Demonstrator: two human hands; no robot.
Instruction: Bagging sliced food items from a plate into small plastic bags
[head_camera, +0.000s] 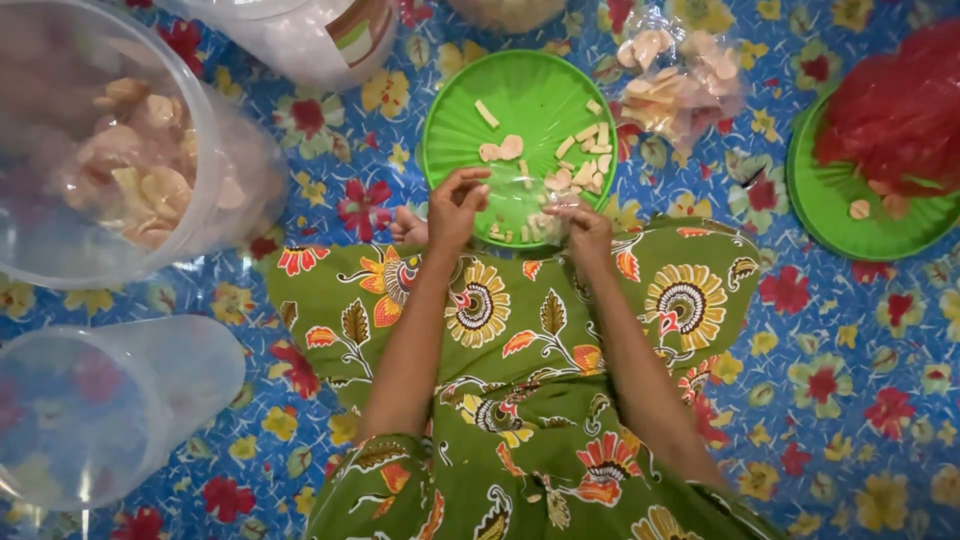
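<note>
The left hand (455, 205) and the right hand (585, 225) meet at the near rim of a round green plate (520, 90). Both hands pinch a small clear plastic bag (530, 222) stretched between them; the bag contains pale cracker pieces. The left-hand fingers (470, 180) are curled narrow over the bag's left edge. The right-hand fingers are closed on its right edge.

The green plate lies directly beyond the hands and carries scattered pale cracker pieces (580, 150), most of them on the half nearer the right hand. Both forearms rest over a green skirt (520, 340) printed with orange and yellow flowers. A foot (408, 228) shows just beside the left hand.

Beyond the right hand, past the plate rim, lies a filled clear bag of crackers (675, 80). Well to the right of the right hand sits a second green plate (850, 215) holding a red plastic bag (900, 110) and a few cracker pieces. Well to the left of the left hand stands a large clear tub (120, 150) partly filled with crackers. Nearer the person on that side lies a clear container (110, 400) on its side. Everything rests on a blue floor mat (840, 400) with a flower pattern
</note>
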